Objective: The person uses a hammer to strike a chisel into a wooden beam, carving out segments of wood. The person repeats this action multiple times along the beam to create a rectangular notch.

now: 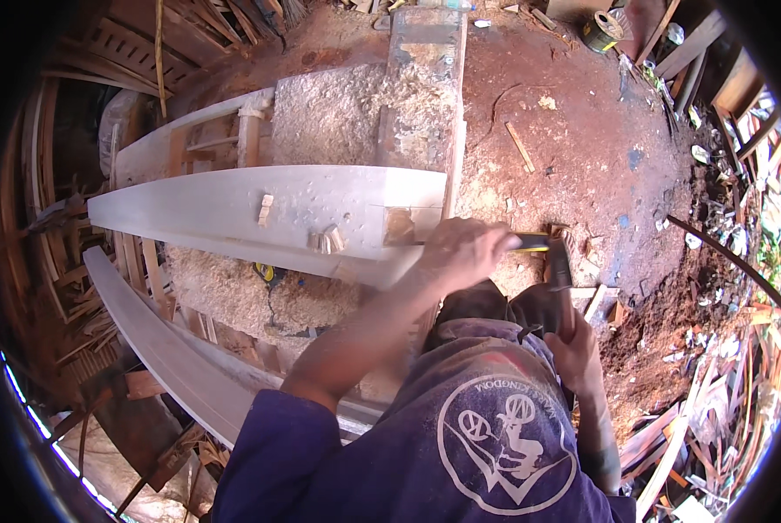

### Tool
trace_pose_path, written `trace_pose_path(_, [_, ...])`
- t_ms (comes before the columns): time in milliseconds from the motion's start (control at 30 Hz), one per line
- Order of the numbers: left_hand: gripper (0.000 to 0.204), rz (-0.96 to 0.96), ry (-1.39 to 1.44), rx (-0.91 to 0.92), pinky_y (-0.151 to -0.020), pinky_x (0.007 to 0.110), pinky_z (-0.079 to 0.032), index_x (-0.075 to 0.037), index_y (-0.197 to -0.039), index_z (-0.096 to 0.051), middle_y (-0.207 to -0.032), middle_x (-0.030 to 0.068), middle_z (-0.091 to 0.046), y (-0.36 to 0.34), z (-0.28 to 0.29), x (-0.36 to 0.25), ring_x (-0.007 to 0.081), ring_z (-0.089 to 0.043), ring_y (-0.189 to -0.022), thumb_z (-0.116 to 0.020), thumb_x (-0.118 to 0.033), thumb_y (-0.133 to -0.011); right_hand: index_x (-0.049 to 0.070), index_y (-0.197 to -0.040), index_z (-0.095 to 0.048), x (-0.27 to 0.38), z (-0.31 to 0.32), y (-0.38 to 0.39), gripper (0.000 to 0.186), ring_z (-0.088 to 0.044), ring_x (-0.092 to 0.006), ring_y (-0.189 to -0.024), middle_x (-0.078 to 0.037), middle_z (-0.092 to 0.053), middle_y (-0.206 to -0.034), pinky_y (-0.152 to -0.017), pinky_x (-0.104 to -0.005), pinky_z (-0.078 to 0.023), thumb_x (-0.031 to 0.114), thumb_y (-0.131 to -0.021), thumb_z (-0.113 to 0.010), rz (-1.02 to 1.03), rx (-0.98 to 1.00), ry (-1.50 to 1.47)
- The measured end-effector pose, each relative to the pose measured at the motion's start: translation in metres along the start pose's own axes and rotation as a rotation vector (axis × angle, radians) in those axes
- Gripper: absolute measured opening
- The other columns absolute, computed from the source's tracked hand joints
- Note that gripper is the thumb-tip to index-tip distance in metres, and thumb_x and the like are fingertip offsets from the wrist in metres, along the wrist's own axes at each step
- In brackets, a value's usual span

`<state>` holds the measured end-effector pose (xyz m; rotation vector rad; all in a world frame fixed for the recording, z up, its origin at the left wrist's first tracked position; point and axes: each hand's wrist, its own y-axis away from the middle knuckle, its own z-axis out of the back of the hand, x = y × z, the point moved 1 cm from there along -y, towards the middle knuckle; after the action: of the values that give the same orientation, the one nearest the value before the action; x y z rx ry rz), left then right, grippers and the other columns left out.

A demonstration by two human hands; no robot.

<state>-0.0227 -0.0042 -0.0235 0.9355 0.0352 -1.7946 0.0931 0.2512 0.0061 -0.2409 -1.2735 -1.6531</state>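
My left hand point(467, 246) is closed around a chisel point(531, 241) with a black-and-yellow handle, its blade at a pale notch point(399, 225) near the right end of a long white-grey board point(286, 200). My right hand point(573, 347) grips a hammer point(559, 266), whose dark head is beside the outer end of the chisel handle; whether they touch I cannot tell. Small wood blocks point(327, 240) lie on the board. A yellow tape measure point(265, 274) rests among shavings just below it.
A second long curved board point(164, 340) lies at lower left. A bench beam point(421, 35) and a wooden frame point(190, 144) are behind the work. Lumber scraps point(85, 305) crowd the left; debris and offcuts point(730, 261) line the right side of the dirt floor point(564, 157).
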Motion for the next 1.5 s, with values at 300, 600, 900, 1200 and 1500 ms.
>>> trace_pose_path(300, [0.030,-0.086,0.034,-0.196,-0.058,0.045,-0.050,-0.008,-0.088,-0.069,-0.069,0.0139,-0.066,0.012,0.007,0.001,0.0345,-0.066,-0.063,-0.054,-0.031,-0.101,0.009,-0.076,-0.054,-0.003,0.038,-0.004,0.012,-0.044,-0.0074,-0.036,0.002,-0.047,-0.050,-0.034,-0.0233,-0.039,0.005,-0.087,-0.058,-0.251,-0.466,-0.463])
trace_pose_path(600, [0.048,-0.201,-0.055,-0.075,-0.057,0.043,-0.054,-0.007,-0.090,-0.068,-0.067,0.0125,-0.067,0.026,0.013,-0.004,0.0308,-0.070,-0.063,-0.067,-0.056,-0.089,0.003,-0.087,-0.057,0.021,0.021,0.000,0.016,-0.048,-0.0112,-0.043,0.001,-0.050,-0.058,-0.042,-0.0271,-0.040,0.015,-0.082,-0.067,-0.263,-0.104,-0.315])
trace_pose_path(900, [0.047,-0.371,-0.190,-0.259,-0.050,0.040,-0.051,-0.008,-0.089,-0.064,-0.058,0.0104,-0.063,-0.022,0.016,0.003,0.0258,-0.063,-0.049,-0.072,-0.054,-0.087,0.007,-0.087,-0.048,-0.010,0.056,0.002,0.016,-0.042,-0.0091,-0.041,0.001,-0.044,-0.059,-0.039,-0.0253,-0.037,0.007,-0.088,-0.064,-0.292,-0.326,-0.653])
trace_pose_path(1200, [0.048,-0.273,-0.035,-0.279,-0.047,0.038,-0.052,-0.009,-0.094,-0.062,-0.060,0.0084,-0.066,-0.013,0.011,-0.016,0.0255,-0.066,-0.051,-0.070,-0.056,-0.087,0.007,-0.083,-0.048,-0.004,0.043,0.015,0.018,-0.042,-0.0097,-0.040,0.001,-0.045,-0.059,-0.038,-0.0260,-0.036,0.007,-0.086,-0.066,-0.327,-0.270,-0.644])
trace_pose_path(1500, [0.050,-0.241,-0.039,-0.313,-0.048,0.041,-0.050,-0.008,-0.097,-0.062,-0.059,0.0088,-0.063,-0.007,0.003,0.003,0.0287,-0.064,-0.052,-0.069,-0.057,-0.087,0.008,-0.083,-0.047,-0.009,0.046,0.017,0.019,-0.043,-0.0091,-0.041,0.001,-0.044,-0.058,-0.038,-0.0256,-0.037,0.007,-0.087,-0.066,-0.278,-0.292,-0.638])
